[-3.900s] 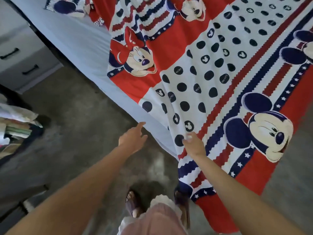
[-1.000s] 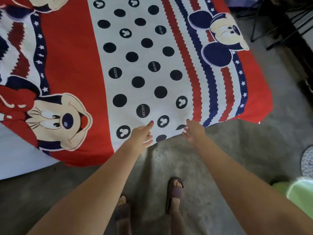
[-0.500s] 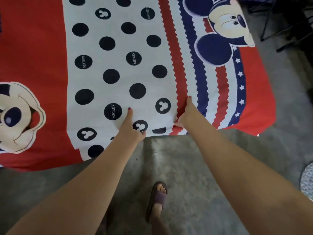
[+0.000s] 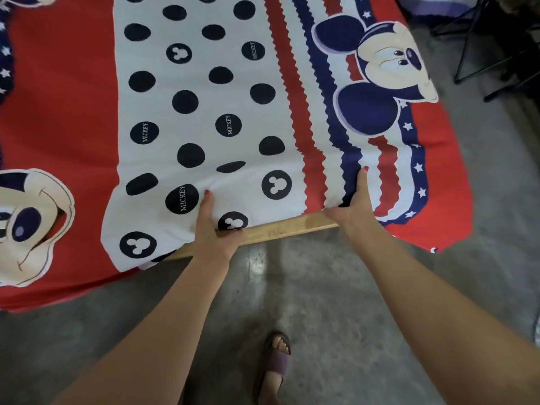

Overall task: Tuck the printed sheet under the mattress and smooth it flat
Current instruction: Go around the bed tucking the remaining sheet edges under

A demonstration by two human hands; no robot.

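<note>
The printed sheet, red, white and navy with cartoon mouse faces and black dots, covers the bed and fills the upper part of the head view. My left hand grips its near edge, thumb on top, fingers hidden beneath. My right hand grips the same edge further right in the striped band. Between my hands the sheet's edge is drawn up and in, and a light wooden bed rail shows below it. To both sides the sheet still hangs down loose. The mattress itself is hidden under the sheet.
Grey concrete floor lies in front of the bed. My sandalled foot stands on it below my hands. Black metal stand legs are at the upper right, beside the sheet's hanging corner.
Both hands went from resting on the hanging edge to gripping it. The sheet's edge between them has been pulled up and in, which uncovered the wooden rail.
</note>
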